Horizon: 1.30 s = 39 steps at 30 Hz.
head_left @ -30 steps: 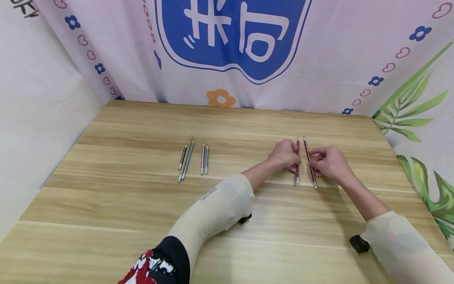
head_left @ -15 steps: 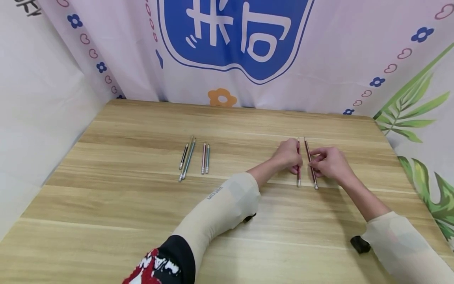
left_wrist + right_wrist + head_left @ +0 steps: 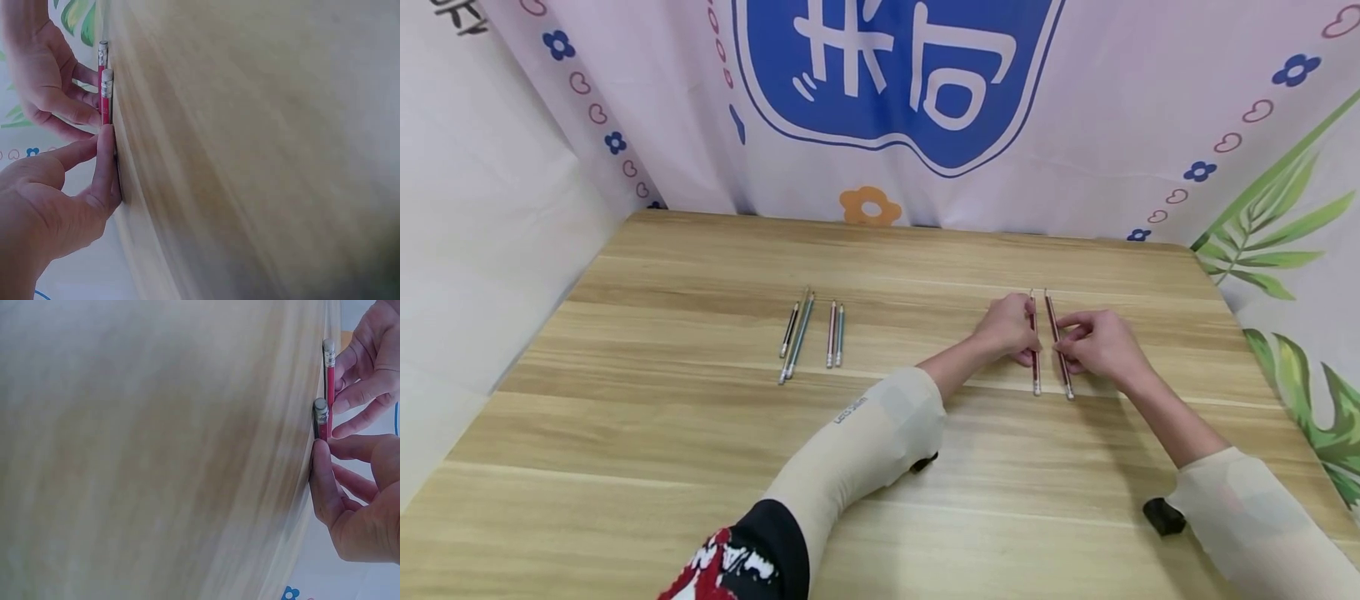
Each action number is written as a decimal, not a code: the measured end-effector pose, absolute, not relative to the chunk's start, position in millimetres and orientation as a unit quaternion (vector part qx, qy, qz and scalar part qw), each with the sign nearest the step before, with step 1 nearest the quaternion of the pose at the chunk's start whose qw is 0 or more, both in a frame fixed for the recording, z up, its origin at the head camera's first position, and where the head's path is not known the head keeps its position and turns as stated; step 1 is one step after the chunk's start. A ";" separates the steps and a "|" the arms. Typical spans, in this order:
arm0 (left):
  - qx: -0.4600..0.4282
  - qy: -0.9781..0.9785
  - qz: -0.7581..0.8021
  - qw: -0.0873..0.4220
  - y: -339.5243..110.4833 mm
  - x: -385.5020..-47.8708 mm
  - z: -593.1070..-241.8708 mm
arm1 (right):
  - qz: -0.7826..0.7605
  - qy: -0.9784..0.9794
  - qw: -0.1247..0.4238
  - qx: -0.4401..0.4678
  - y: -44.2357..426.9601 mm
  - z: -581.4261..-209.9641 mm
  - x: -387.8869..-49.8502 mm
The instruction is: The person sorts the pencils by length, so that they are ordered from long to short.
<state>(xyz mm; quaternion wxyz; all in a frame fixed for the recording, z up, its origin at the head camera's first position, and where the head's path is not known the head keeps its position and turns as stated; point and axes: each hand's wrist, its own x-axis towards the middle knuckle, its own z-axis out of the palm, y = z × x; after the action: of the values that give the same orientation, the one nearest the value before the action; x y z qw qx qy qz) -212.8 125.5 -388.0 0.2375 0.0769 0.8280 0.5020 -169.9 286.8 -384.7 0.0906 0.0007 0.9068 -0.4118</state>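
Left fingers [image 3: 105,161] pinch a slim pencil [image 3: 1036,368], right fingers [image 3: 322,481] another pencil [image 3: 1065,377] (both metal-collared), on the wood-grained table [image 3: 625,408].

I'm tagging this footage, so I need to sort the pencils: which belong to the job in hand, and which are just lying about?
In the job:
left red pencil, pinched by the left hand
right red pencil, pinched by the right hand

Apparently just lying about:
black pencil, gold-toned pencil, long teal pencil
pinkish pencil, short teal pencil
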 end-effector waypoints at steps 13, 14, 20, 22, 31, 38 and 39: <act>0.080 0.813 0.530 0.228 125.0 -210.9 -392.2 | -0.404 0.910 0.090 0.003 289.7 -386.5 -170.2; 0.077 0.811 0.533 0.228 124.8 -210.8 -392.3 | -0.404 0.910 0.089 0.002 289.5 -386.5 -170.3; 0.068 0.801 0.548 0.231 123.3 -210.4 -392.7 | -0.408 0.909 0.090 -0.002 289.3 -387.4 -170.7; 0.067 0.800 0.550 0.229 123.3 -210.4 -392.9 | -0.408 0.908 0.091 -0.004 289.4 -387.4 -170.8; 0.068 0.816 0.531 0.219 126.1 -210.5 -392.7 | -0.405 0.910 0.093 -0.005 289.5 -386.7 -169.8; 0.057 0.803 0.550 0.221 128.3 -209.6 -393.0 | -0.408 0.908 0.093 -0.004 289.7 -386.7 -170.0; 0.057 0.804 0.550 0.220 128.5 -209.5 -393.0 | -0.407 0.908 0.093 -0.004 289.8 -386.8 -170.2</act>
<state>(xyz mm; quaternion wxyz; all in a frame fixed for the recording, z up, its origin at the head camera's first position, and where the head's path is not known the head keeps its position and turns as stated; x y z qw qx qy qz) -209.5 128.5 -393.0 0.2197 0.0566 0.8036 0.5502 -170.2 289.8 -386.8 0.0931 -0.0042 0.9085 -0.4074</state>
